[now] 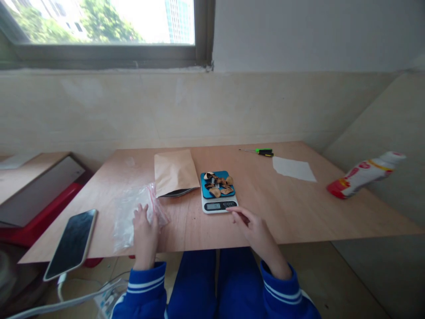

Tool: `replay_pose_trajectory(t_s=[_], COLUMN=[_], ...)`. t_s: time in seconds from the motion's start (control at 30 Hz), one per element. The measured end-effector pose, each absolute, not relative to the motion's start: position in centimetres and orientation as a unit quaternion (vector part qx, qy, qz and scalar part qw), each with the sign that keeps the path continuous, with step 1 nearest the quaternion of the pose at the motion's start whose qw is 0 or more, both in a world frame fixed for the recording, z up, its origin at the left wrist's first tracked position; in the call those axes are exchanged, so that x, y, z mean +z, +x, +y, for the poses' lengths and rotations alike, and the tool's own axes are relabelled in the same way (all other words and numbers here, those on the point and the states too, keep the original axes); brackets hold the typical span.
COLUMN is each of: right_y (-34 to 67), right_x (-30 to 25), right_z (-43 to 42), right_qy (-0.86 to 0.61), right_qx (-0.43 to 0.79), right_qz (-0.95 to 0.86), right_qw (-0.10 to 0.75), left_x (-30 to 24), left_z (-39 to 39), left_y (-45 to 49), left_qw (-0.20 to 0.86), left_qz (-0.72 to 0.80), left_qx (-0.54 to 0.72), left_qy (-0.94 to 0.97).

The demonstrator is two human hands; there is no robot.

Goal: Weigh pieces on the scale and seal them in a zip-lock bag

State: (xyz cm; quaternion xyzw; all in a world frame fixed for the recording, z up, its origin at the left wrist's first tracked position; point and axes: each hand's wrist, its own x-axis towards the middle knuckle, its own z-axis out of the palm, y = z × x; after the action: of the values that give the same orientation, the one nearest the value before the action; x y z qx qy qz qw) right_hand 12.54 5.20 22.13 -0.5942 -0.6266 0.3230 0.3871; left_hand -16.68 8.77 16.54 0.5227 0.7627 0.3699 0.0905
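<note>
A white kitchen scale (206, 209) with a blue weighing plate (222, 174) stands mid-table, its display lit; the digits are too small to read surely. Several brown dried slices (215, 192), dark at the edges, lie on the plate. My right hand (250, 226) reaches to the scale's front panel, index finger stretched out at the buttons, holding nothing visible. Fingers apart, my left hand (145, 228) rests on a clear zip bag (124, 217) with a red seal line. Behind it lies a brown paper pouch (175, 170), its dark mouth slightly parted toward me.
A phone (71, 241) on a white cable overhangs the table's left front edge. Toward the back lie a green-and-black screwdriver (264, 152) and a piece of white paper (294, 169). A red-and-white bottle (363, 175) appears tilted at the right. A window is above the far wall.
</note>
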Motion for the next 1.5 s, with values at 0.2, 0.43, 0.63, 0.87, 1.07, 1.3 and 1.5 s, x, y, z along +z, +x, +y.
replay_pose_trajectory(t_s=[0.2, 0.43, 0.63, 0.87, 1.07, 1.3, 1.5], right_y=[11.3, 10.0, 5.7, 4.0, 5.7, 7.1, 7.5], right_x=[22.4, 23.2, 24.3, 23.6, 22.4, 20.0, 20.0], right_z=[4.8, 4.4, 4.1, 4.8, 5.4, 6.2, 7.3], right_qy=[-0.557, -0.519, -0.464, -0.487, -0.528, -0.554, -0.529], right_qx=[0.352, 0.367, 0.414, 0.408, 0.417, 0.475, 0.43], right_qz=[-0.651, -0.642, -0.591, -0.495, -0.443, -0.408, -0.475], right_qw=[0.376, 0.429, 0.514, 0.593, 0.592, 0.549, 0.556], left_x=[14.7, 19.9, 22.2, 20.0, 20.1, 22.5, 23.2], left_z=[8.8, 7.2, 5.5, 3.2, 3.5, 5.4, 7.8], left_y=[-17.3, -14.4, -8.7, -4.8, -5.4, -6.6, -6.9], left_qw=[0.148, 0.034, 0.11, 0.219, 0.199, 0.104, 0.086], left_qz=[0.766, 0.735, 0.59, 0.531, 0.604, 0.619, 0.61], left_qx=[0.323, 0.493, 0.559, 0.555, 0.583, 0.646, 0.634], left_qy=[0.535, 0.464, 0.573, 0.602, 0.506, 0.434, 0.468])
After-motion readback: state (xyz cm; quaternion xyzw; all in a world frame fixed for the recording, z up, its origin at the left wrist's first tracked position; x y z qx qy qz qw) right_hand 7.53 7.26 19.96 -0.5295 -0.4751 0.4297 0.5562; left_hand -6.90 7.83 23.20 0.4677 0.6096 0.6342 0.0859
